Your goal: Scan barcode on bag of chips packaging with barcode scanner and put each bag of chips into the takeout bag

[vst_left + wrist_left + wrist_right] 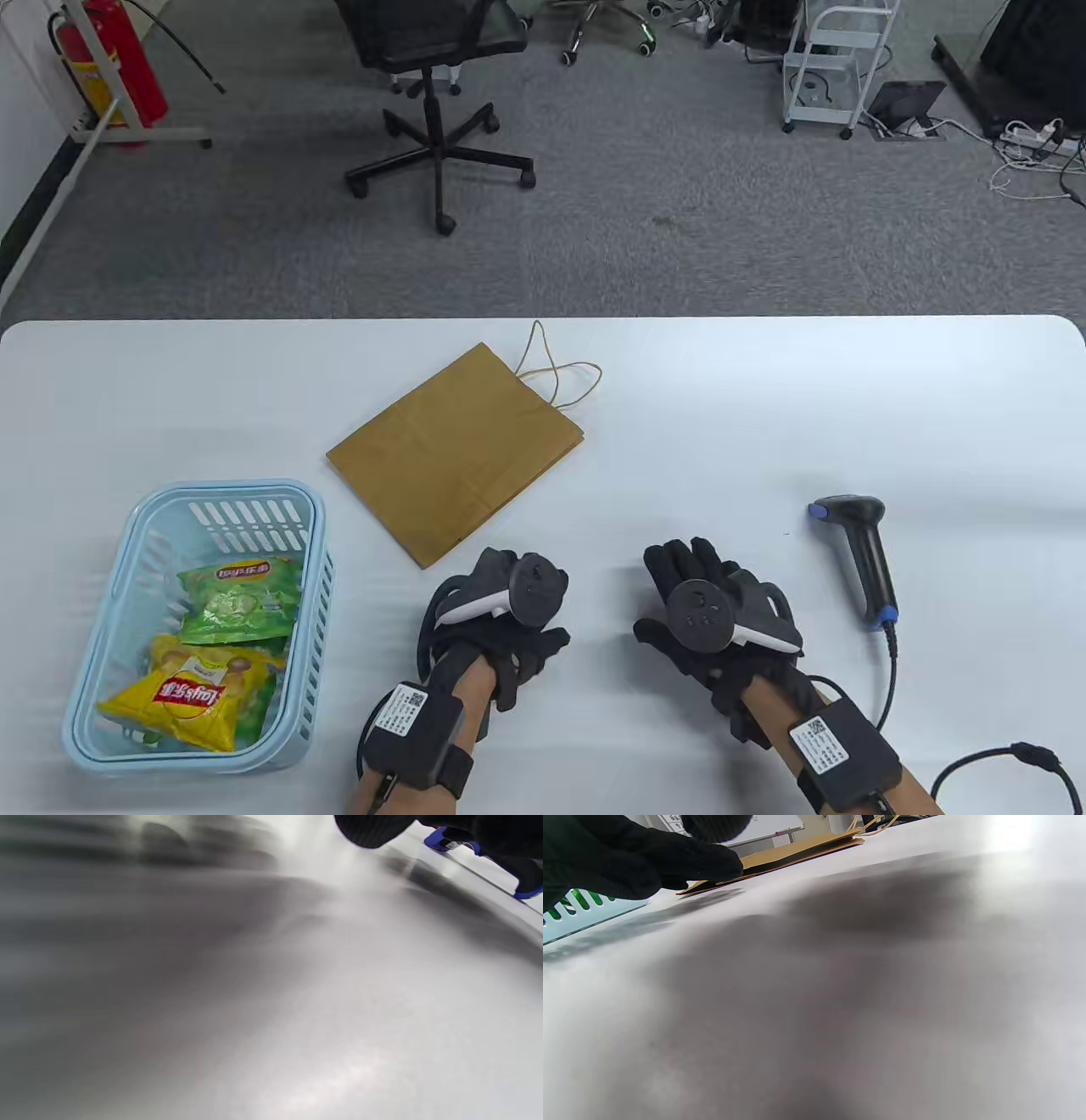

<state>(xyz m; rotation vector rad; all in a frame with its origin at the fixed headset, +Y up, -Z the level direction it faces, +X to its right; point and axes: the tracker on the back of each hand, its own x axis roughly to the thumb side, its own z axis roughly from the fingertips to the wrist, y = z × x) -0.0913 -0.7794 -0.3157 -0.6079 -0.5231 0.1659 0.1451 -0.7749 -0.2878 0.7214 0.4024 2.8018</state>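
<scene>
A flat brown paper takeout bag [458,454] lies on the white table [764,407], handles toward the far side. A green chips bag [242,598] and a yellow chips bag [191,692] lie in a light blue basket [229,491] at the front left. The black barcode scanner [861,556] lies on the table at the right, cable trailing toward the front edge. My left hand [501,607] and right hand [700,598] rest on the table near the front, between basket and scanner, holding nothing. In the right wrist view the bag [797,851] and basket [585,914] show beyond my gloved fingers [649,861].
The scanner's blue tip [443,839] shows in the blurred left wrist view. Beyond the table's far edge stand an office chair [437,102], a white cart [836,68] and a red fire extinguisher [119,59] on grey carpet.
</scene>
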